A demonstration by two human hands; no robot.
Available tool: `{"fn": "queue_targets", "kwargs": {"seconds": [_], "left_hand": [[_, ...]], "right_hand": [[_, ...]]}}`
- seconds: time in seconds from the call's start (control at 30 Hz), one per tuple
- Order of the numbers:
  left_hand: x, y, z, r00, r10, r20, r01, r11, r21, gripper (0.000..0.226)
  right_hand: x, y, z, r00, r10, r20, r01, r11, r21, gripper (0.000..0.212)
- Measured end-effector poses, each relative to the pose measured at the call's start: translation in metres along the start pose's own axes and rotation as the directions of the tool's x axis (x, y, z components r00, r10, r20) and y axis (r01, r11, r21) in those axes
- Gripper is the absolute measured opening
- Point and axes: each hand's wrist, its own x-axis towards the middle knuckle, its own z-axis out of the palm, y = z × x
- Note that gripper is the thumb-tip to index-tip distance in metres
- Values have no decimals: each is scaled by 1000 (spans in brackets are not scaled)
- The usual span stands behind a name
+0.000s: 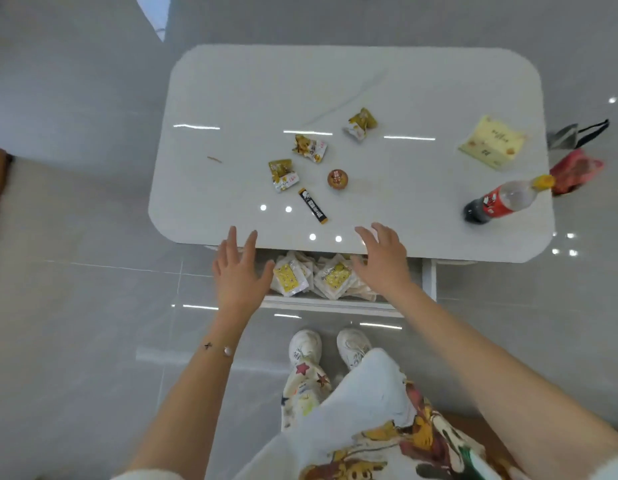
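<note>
White tabletop (266,84) overhangs the snack-filled drawer (335,301), cola bottle (501,200) well right.

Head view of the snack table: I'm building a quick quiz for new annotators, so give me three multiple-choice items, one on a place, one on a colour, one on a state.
1. Where does the black stick sachet lie?
A on the floor; B on the tabletop, near its front edge; C on a shoe.
2. What colour is the cap of the bottle?
A blue; B white; C yellow.
3. How is the drawer under the table?
A pulled open, with packets inside; B shut; C lifted out.

Answers:
1 B, since it rests on the white top just behind the front edge.
2 C, since the cap above the red label is yellow.
3 A, since the packets show in it below the table edge.
</note>
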Motion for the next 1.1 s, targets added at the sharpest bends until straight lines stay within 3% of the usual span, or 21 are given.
{"fn": "queue_targets", "kwargs": {"seconds": [0.23,0.47,0.7,1.1], "left_hand": [[-81,15,-85,999,-8,-41,14,988,155,73],[-158,-9,-117,974,-192,-122,204,973,103,74],[-210,-43,-139,909,-360,-211,373,927,24,73],[-276,-133,-176,719,-629,-294,602,776,-189,74]], "right_hand": [[-64,-52,-92,984,-179,-13,174,970,-171,65],[-110,-99,-114,915,-401,51,391,846,-362,71],[-136,-174,-105,775,-615,146,616,683,-393,69],[-167,-324,-58,549,-770,324,829,455,-325,67]]}}
